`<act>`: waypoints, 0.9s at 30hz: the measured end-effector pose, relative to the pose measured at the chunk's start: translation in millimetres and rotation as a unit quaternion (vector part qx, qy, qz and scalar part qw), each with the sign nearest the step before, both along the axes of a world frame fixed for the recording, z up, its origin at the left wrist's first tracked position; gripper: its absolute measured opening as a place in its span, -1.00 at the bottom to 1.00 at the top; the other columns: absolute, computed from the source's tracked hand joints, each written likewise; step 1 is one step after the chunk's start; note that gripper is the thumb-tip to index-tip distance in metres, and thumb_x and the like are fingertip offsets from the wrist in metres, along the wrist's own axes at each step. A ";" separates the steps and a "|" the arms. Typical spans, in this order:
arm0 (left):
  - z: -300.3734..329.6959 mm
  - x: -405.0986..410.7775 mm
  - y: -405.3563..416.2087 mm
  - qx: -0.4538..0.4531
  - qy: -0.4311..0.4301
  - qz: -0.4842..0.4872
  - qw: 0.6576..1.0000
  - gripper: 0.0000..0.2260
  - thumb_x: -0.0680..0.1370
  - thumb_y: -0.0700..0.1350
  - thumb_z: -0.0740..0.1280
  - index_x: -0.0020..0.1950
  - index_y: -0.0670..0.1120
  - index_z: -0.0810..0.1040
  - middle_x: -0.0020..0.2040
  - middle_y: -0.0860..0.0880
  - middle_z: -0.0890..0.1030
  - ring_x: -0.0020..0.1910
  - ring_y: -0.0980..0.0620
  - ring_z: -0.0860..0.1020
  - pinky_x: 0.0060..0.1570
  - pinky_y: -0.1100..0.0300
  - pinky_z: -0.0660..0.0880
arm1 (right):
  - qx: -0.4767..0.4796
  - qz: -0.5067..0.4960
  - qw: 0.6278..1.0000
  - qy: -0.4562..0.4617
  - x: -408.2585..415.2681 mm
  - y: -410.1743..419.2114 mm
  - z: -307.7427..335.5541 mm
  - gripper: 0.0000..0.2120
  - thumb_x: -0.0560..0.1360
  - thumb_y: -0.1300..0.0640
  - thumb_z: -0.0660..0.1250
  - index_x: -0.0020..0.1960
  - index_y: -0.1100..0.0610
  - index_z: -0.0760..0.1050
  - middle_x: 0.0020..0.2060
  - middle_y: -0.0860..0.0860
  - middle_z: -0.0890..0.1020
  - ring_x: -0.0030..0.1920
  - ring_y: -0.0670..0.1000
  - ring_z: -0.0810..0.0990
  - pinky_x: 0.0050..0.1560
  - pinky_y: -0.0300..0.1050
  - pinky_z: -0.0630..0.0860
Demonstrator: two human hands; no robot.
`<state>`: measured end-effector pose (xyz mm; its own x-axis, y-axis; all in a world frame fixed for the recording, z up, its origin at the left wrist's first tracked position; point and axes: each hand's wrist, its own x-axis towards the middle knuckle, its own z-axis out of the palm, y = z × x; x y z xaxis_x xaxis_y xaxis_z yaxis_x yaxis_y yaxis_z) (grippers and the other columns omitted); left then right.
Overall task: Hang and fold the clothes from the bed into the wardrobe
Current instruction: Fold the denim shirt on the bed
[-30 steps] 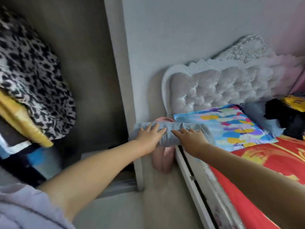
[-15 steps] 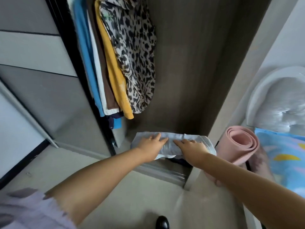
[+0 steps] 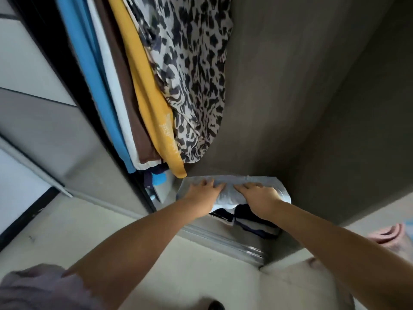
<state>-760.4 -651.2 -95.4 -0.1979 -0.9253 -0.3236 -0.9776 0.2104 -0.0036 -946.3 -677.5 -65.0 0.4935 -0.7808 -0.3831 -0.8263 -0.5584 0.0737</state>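
Carried from the bedside into the wardrobe (image 3: 312, 108), a folded grey garment (image 3: 228, 193) sits atop dark folded clothes (image 3: 250, 218), left hand (image 3: 204, 193) and right hand (image 3: 259, 194) gripping it (fingers curled over top), beneath hanging leopard-print and mustard clothes (image 3: 174, 86).

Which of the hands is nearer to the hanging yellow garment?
Left. The left hand grips the folded grey garment just below the yellow garment; the right hand grips it farther right.

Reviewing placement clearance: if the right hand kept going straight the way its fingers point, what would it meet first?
Probably the wardrobe's back wall. The right hand, holding the folded grey garment, points inward over it; nothing else shows ahead, though depth is unclear.
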 end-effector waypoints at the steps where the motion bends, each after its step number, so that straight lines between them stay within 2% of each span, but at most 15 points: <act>1: -4.5 3.5 -12.5 0.006 0.003 -0.001 1.000 -0.31 0.53 -0.18 0.28 0.57 0.05 -0.01 0.52 -0.18 0.13 0.44 -0.24 0.22 0.30 -0.16 0.34 | 0.005 -0.001 1.000 0.001 4.6 -13.4 -0.9 -0.39 0.59 0.11 0.16 0.56 -0.04 -0.04 0.46 0.07 0.28 0.38 0.15 0.37 0.16 0.02 0.44; 5: -22.3 8.1 -61.9 0.013 0.005 -0.026 1.000 -0.31 0.54 -0.11 0.28 0.57 0.05 -0.02 0.51 -0.17 0.17 0.43 -0.25 0.22 0.34 -0.17 0.30 | 0.025 -0.036 0.999 0.020 8.9 -55.9 -15.5 -0.39 0.61 0.08 0.14 0.56 -0.06 -0.07 0.49 0.05 0.23 0.42 0.18 0.30 0.28 0.12 0.38; 9: -41.5 0.8 -112.9 0.025 -0.019 -0.057 0.998 -0.28 0.53 -0.01 0.32 0.56 0.12 -0.04 0.53 -0.15 0.10 0.46 -0.25 0.19 0.34 -0.23 0.27 | 0.030 -0.088 0.995 0.037 3.7 -91.8 -47.8 -0.36 0.60 0.13 0.15 0.56 -0.06 -0.09 0.49 0.06 0.21 0.43 0.22 0.27 0.32 0.19 0.37; 14: -98.3 5.7 -167.7 0.032 -0.014 -0.086 0.996 -0.36 0.56 -0.11 0.27 0.55 0.14 0.03 0.53 -0.15 0.10 0.45 -0.27 0.18 0.31 -0.19 0.30 | 0.014 -0.124 0.992 0.015 6.2 -130.6 -124.4 -0.38 0.60 0.12 0.13 0.56 -0.09 -0.06 0.46 0.05 0.29 0.34 0.19 0.39 0.23 0.15 0.45; 16: -133.6 13.0 -191.2 0.035 -0.020 -0.110 0.993 -0.40 0.59 -0.12 0.21 0.56 0.14 0.03 0.55 -0.15 0.06 0.46 -0.27 0.16 0.35 -0.17 0.27 | 0.022 -0.139 0.990 0.010 13.0 -146.7 -165.2 -0.36 0.60 0.13 0.13 0.57 -0.10 -0.11 0.47 0.06 0.27 0.36 0.20 0.37 0.23 0.16 0.45; 22: -268.5 33.5 -243.2 -0.016 -0.070 -0.133 0.988 -0.45 0.60 -0.20 0.09 0.56 0.10 0.07 0.55 -0.17 0.08 0.48 -0.23 0.15 0.36 -0.20 0.25 | 0.007 -0.164 0.986 -0.017 38.6 -196.4 -305.5 -0.33 0.61 0.15 0.11 0.56 -0.05 -0.20 0.52 0.10 0.07 0.52 0.29 -0.01 0.36 0.34 0.22; 23: -293.6 35.6 -248.3 -0.041 -0.081 -0.137 0.986 -0.47 0.58 -0.20 0.08 0.54 0.11 0.16 0.53 -0.18 0.16 0.46 -0.23 0.23 0.32 -0.19 0.31 | 0.002 -0.165 0.986 -0.020 41.5 -203.6 -330.5 -0.31 0.61 0.14 0.12 0.56 -0.04 -0.24 0.53 0.10 0.02 0.52 0.30 -0.05 0.37 0.38 0.15; 24: -317.4 35.5 -253.2 -0.080 -0.084 -0.136 0.984 -0.49 0.54 -0.17 0.09 0.47 0.14 0.32 0.46 -0.19 0.33 0.38 -0.22 0.38 0.22 -0.16 0.43 | -0.002 -0.168 0.986 -0.022 43.3 -209.7 -355.5 -0.29 0.60 0.13 0.13 0.56 -0.04 -0.27 0.54 0.11 -0.03 0.52 0.32 -0.10 0.38 0.42 0.08; 25: -337.1 34.7 -256.1 -0.077 -0.095 -0.121 0.985 -0.51 0.48 -0.13 0.08 0.35 0.19 0.47 0.34 -0.14 0.50 0.25 -0.18 0.52 0.06 -0.11 0.55 | 0.000 -0.174 0.984 -0.027 45.0 -214.2 -381.3 -0.28 0.60 0.10 0.14 0.55 -0.05 -0.29 0.55 0.11 -0.08 0.52 0.32 -0.15 0.38 0.46 0.01; 26: -361.2 34.1 -256.8 -0.076 -0.102 -0.108 0.986 -0.51 0.46 -0.11 0.07 0.30 0.22 0.51 0.28 -0.10 0.56 0.20 -0.16 0.57 -0.03 -0.10 0.58 | 0.005 -0.184 0.982 -0.037 46.9 -217.0 -406.3 -0.28 0.60 0.05 0.14 0.55 -0.07 -0.29 0.55 0.11 -0.13 0.51 0.33 -0.20 0.36 0.49 -0.06; 27: -390.1 35.6 -257.6 -0.066 -0.097 -0.104 0.988 -0.50 0.49 -0.11 0.05 0.38 0.24 0.41 0.37 -0.12 0.48 0.29 -0.19 0.50 0.06 -0.14 0.54 | 0.011 -0.194 0.980 -0.048 49.1 -218.1 -432.3 -0.28 0.60 -0.02 0.13 0.55 -0.09 -0.30 0.55 0.11 -0.17 0.50 0.34 -0.24 0.35 0.51 -0.12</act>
<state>-724.8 -908.8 -485.6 -0.3345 -0.9075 -0.2542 -0.8912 0.3923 -0.2277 -897.2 -895.7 -497.3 0.1950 -0.9091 -0.3680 -0.9794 -0.2008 -0.0231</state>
